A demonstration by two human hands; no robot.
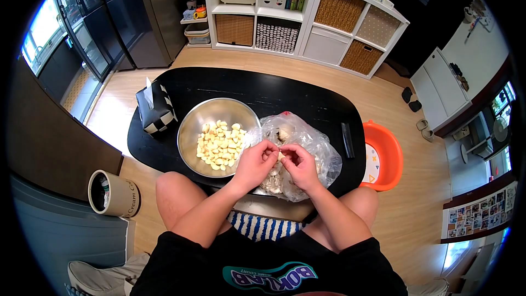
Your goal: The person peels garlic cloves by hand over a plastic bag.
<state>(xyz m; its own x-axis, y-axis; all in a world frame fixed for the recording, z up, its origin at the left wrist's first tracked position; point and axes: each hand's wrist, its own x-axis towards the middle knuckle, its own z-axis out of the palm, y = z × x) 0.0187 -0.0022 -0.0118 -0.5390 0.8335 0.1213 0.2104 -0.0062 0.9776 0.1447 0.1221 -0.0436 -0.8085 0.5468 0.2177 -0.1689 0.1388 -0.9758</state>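
Observation:
My left hand [256,163] and my right hand [302,168] meet over a clear plastic bag [323,156] on the black table. Both are closed in a pinch, fingertips almost touching, around a small pale garlic clove [281,155] that the fingers partly cover. Inside the open bag lie garlic bulbs [283,134] and a heap of papery garlic skins [272,183]. Just left of the bag stands a wide steel bowl [189,126], holding many peeled garlic cloves [220,145]. The bag's edge overlaps the bowl's right rim.
A checkered tissue box [156,111] sits at the left end of the black table [241,82]. Toward the right end lies a narrow dark object [347,140]. An orange tub [390,156] stands on the floor at right, a cream bin [114,193] at left.

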